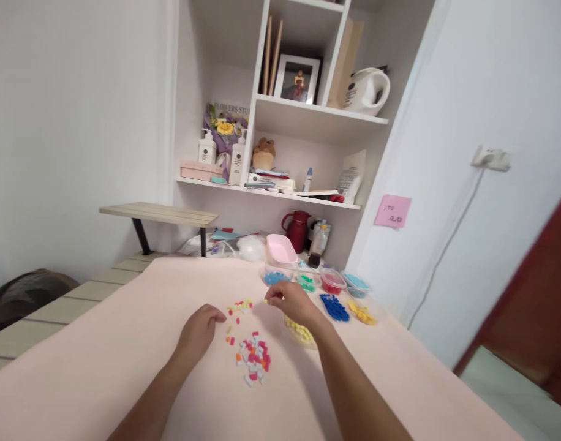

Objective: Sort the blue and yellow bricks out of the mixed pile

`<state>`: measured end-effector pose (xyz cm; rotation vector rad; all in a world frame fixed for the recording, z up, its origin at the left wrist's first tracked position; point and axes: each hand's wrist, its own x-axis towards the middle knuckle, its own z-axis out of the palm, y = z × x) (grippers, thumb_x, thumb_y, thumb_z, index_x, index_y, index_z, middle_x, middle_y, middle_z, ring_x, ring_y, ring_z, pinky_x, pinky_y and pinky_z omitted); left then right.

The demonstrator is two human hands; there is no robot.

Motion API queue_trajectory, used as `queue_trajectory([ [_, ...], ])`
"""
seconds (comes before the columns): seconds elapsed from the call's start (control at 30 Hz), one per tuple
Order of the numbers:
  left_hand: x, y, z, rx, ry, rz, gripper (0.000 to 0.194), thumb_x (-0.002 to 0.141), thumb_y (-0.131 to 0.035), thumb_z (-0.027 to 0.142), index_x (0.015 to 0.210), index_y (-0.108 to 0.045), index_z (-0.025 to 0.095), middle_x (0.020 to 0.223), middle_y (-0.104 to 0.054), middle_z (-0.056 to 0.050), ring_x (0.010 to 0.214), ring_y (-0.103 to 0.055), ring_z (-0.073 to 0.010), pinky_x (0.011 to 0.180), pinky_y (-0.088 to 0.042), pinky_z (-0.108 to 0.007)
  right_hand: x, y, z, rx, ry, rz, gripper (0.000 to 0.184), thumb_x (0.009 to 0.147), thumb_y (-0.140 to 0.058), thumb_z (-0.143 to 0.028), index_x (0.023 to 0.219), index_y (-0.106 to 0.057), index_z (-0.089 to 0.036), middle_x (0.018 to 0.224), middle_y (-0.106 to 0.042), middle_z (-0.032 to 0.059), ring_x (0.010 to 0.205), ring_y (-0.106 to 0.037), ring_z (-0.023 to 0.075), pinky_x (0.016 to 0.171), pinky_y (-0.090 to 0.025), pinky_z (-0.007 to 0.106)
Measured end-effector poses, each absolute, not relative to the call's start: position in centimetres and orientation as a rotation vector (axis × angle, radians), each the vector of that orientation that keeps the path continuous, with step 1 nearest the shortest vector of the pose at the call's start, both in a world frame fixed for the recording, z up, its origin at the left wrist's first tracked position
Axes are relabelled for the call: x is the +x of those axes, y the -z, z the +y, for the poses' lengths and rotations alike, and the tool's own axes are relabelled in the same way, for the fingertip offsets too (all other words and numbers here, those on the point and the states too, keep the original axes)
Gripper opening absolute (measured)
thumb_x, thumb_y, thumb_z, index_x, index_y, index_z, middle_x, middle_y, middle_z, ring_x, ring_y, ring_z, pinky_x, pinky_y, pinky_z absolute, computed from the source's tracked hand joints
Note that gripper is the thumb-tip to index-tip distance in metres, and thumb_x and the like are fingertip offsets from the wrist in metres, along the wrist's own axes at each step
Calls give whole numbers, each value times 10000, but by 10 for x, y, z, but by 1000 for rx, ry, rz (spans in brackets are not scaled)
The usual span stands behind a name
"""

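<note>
My right hand [287, 300] is closed in a pinch above the table, with a small yellow piece [266, 301] at its fingertips. Beneath the right forearm and wrist, partly covered, is a clear tub of pale yellow pieces [299, 331]. My left hand [201, 329] rests low over the cloth, its fingers curled together; whatever they may hold is hidden. Right of its fingertips lies a small scatter of yellow and red pieces [242, 305]. Nearer to me, between both forearms, is a larger loose pile of white, pink and orange pieces [254, 358].
Farther back stand tubs of light blue [275, 278], green [307, 282] and red [332, 282] pieces. Dark blue pieces [334, 307] and yellow pieces [362, 312] lie right of my right hand. A pink container [281, 250] and a red jug [297, 231] stand behind, below shelves.
</note>
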<state>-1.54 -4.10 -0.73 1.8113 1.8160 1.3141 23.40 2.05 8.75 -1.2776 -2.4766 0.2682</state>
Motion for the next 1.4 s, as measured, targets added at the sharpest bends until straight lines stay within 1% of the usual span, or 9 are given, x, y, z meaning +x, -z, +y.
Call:
queue_trajectory([
  [0.13,-16,8,-37,1783,-1315,1802,344,746,-393,63,702,-697,217,859,-706,-20,853,-669,-169,861,-519,-330,281,-106,23,-1513,-179,-2535,150,753,-639,-176,821,-765,-223,887,-752,30,815,-658,190,642,-399,240],
  [0.23,-17,8,-37,1765,-1312,1812,327,730,-406,84,700,-699,227,866,-714,-12,869,-670,-174,866,-518,-331,302,-101,18,-1625,-118,-2523,198,741,-606,-137,801,-774,-222,876,-758,49,817,-666,210,646,-395,254],
  [0.3,-17,7,-38,1772,-1306,1818,317,729,-414,101,705,-700,236,874,-718,-6,884,-669,-175,875,-516,-328,309,-95,15,-1647,-101,-2513,247,772,-564,-126,835,-778,-230,898,-762,51,843,-672,212,674,-404,260],
  [0.4,-17,6,-39,1772,-1300,1817,318,733,-410,111,695,-698,240,865,-720,-4,884,-670,-176,880,-517,-328,309,-88,14,-1627,-104,-2486,336,843,-484,-129,984,-761,-257,975,-760,35,895,-674,200,711,-416,265],
  [0.47,-16,6,-39,1755,-1308,1816,325,741,-403,113,682,-696,239,861,-719,-9,876,-672,-178,875,-520,-332,302,-85,13,-1550,-121,-2468,355,865,-462,-136,1034,-744,-267,1002,-756,20,923,-672,195,735,-424,269],
  [0.67,-14,5,-41,1753,-1322,1841,351,765,-394,86,703,-709,230,878,-715,-15,888,-667,-169,881,-511,-324,251,-71,11,-1159,-234,-2491,287,855,-521,-155,989,-752,-259,1027,-742,23,954,-657,196,808,-436,268],
  [1.03,-14,5,-42,1764,-1291,1836,363,767,-401,32,729,-716,207,873,-714,-27,870,-666,-141,846,-513,-281,163,-39,-4,-973,-127,-2684,342,830,-542,-166,1012,-751,-366,984,-687,6,901,-643,178,761,-432,262],
  [1.2,-13,7,-43,1736,-1312,1833,355,777,-406,36,728,-710,212,879,-715,-20,892,-666,-138,864,-509,-276,165,-36,-3,-981,-169,-2641,262,813,-582,-172,909,-766,-332,960,-702,-3,905,-637,173,761,-426,251],
  [1.4,-14,9,-43,1720,-1324,1823,347,797,-396,68,741,-702,222,901,-717,-15,904,-668,-145,880,-509,-290,212,-73,20,-1029,-315,-2444,195,840,-588,-195,930,-755,-240,925,-725,27,838,-633,170,746,-429,253],
])
